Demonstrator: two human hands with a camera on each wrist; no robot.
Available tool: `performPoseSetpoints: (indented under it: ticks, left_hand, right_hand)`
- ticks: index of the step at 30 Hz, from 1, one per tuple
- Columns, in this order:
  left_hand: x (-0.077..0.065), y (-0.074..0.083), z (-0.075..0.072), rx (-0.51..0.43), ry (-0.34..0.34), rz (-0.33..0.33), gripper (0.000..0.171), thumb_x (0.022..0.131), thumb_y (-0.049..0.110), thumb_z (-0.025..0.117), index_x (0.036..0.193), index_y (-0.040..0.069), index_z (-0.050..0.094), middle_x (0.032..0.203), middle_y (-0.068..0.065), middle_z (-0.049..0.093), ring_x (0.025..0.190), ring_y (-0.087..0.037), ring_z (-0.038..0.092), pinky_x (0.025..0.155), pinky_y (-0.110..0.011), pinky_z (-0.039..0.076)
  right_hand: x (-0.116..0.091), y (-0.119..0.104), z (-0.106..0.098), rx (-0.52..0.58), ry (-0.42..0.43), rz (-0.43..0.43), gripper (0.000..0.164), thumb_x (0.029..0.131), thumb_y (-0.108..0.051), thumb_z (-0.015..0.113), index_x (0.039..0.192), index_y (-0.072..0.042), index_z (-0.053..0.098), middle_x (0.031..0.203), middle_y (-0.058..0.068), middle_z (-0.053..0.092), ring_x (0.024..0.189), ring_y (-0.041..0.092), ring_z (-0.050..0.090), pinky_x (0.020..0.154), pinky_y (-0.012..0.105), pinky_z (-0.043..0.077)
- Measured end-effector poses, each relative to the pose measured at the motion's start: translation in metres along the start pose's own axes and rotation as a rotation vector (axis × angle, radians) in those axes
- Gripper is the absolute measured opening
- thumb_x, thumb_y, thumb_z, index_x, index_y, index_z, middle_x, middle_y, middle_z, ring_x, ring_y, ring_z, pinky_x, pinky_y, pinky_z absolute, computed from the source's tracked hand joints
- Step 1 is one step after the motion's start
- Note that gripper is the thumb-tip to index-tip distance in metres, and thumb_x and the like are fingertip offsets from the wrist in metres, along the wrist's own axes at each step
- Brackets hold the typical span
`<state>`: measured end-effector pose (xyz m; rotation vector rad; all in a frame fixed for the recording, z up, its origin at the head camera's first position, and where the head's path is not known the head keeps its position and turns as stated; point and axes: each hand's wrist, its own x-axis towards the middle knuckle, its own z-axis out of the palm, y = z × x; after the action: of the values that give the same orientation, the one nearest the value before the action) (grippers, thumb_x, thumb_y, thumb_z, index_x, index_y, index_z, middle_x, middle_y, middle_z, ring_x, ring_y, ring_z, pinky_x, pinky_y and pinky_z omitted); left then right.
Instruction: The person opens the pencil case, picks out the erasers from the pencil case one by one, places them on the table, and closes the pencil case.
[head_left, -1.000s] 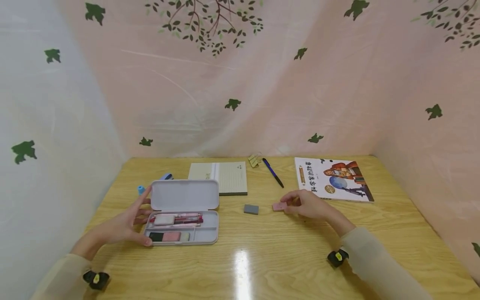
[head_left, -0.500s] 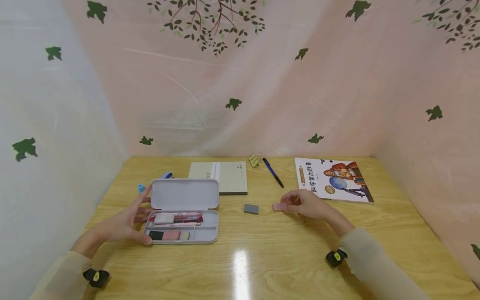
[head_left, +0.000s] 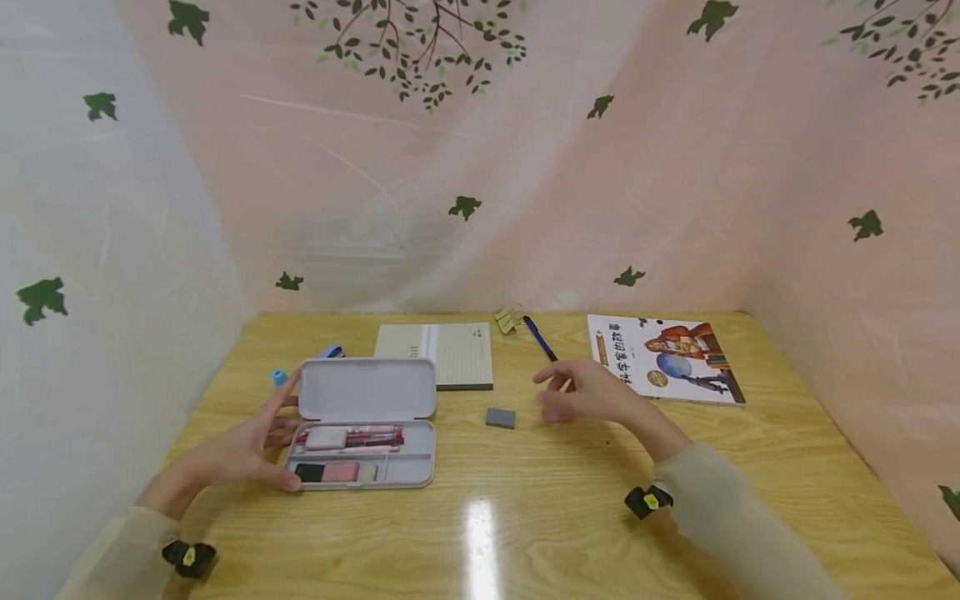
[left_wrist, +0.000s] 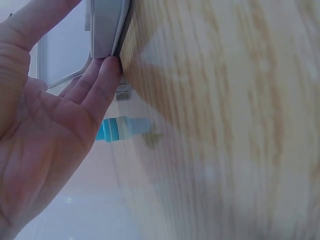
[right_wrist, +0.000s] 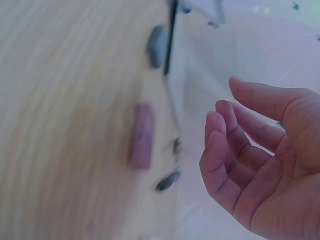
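Note:
An open, pale pencil case (head_left: 411,468) lies at the left with its lid (head_left: 367,390) raised. Inside it are pink and red pens (head_left: 378,436), a white eraser (head_left: 326,438) and, in the front compartment, black, pink and white blocks. My left hand (head_left: 247,454) touches the case's left end, thumb at the front corner, index finger by the lid; the left wrist view shows straight fingers against its side. My right hand (head_left: 596,392) is raised over a pink eraser (right_wrist: 142,137) on the table, loosely curled and holding nothing. A grey eraser (head_left: 500,417) lies between case and right hand.
Behind the case are a notebook (head_left: 465,354), a blue item (head_left: 331,352) and a light blue cap-like piece (head_left: 280,377). A gold binder clip (head_left: 507,321) and a blue pen (head_left: 538,337) lie farther back. A picture book (head_left: 675,358) lies at the right.
My right hand, earlier with fingertips on the pink eraser, has lifted off it and shifted slightly left and away from me. The eraser stays on the table. My left hand and the case keep their place.

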<state>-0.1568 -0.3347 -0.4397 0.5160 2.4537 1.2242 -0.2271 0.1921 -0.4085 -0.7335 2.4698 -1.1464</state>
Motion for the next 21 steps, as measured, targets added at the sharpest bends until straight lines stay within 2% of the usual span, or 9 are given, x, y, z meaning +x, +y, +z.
performPoseSetpoints:
  ticks: [4,9,15,21]
  left_hand:
    - [-0.001,-0.001,-0.001,-0.006,0.003,-0.003,0.141,0.076,0.020,0.092,0.159,0.032,-0.020,0.152,-0.032,0.020,0.135,-0.055,0.039,0.106,-0.065,0.039]
    - [-0.002,-0.003,0.000,-0.003,0.008,0.011,0.140,0.076,0.020,0.092,0.160,0.032,-0.020,0.152,-0.031,0.021,0.134,-0.054,0.041,0.105,-0.063,0.040]
    - [0.000,-0.004,0.000,-0.001,0.006,0.023,0.140,0.075,0.021,0.092,0.160,0.033,-0.019,0.151,-0.031,0.022,0.133,-0.054,0.041,0.104,-0.061,0.041]
    - [0.001,-0.004,0.001,-0.004,0.000,0.023,0.140,0.075,0.020,0.092,0.160,0.033,-0.020,0.152,-0.031,0.021,0.134,-0.055,0.040,0.105,-0.062,0.040]
  right_hand:
    - [0.012,-0.020,0.010,0.011,0.008,-0.040,0.034,0.098,-0.028,0.070,0.124,-0.007,0.070,0.097,0.002,0.067,0.075,0.030,0.067,0.057,0.034,0.056]
    - [0.030,-0.042,0.026,-0.018,0.019,-0.130,0.026,0.097,-0.026,0.072,0.120,-0.013,0.073,0.098,-0.004,0.068,0.076,0.021,0.066,0.061,0.029,0.054]
    - [0.052,-0.071,0.050,-0.012,0.006,-0.224,0.028,0.095,-0.024,0.074,0.119,-0.009,0.073,0.103,-0.002,0.071,0.075,0.012,0.066,0.067,0.026,0.056]
    - [0.072,-0.094,0.082,0.017,-0.051,-0.280,0.033,0.094,-0.019,0.075,0.122,0.000,0.071,0.116,0.012,0.072,0.092,0.017,0.068,0.079,0.021,0.056]
